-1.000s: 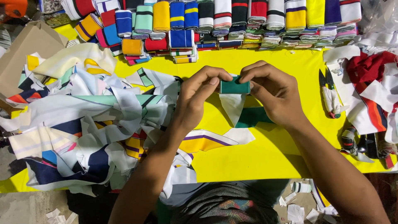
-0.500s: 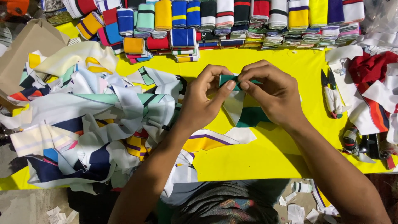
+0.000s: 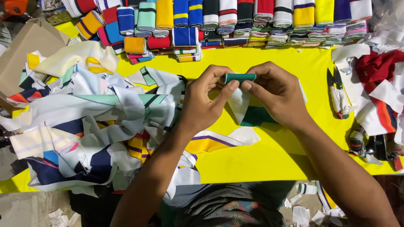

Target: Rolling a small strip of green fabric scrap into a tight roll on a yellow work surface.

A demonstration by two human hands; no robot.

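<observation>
Pinching green-and-white fabric strip (image 3: 240, 78) at frame centre: left hand (image 3: 207, 101) and right hand (image 3: 275, 94), thumbs and forefingers pressed on rolled green end, white tail hanging over yellow table (image 3: 261, 164). Judged light, limp, non-fragile; hold roll ends.

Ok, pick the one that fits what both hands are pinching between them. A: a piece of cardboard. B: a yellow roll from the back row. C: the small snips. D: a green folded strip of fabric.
D: the left hand and right hand pinch the ends of a green folded strip, while the snips lie untouched on the yellow table.
</observation>
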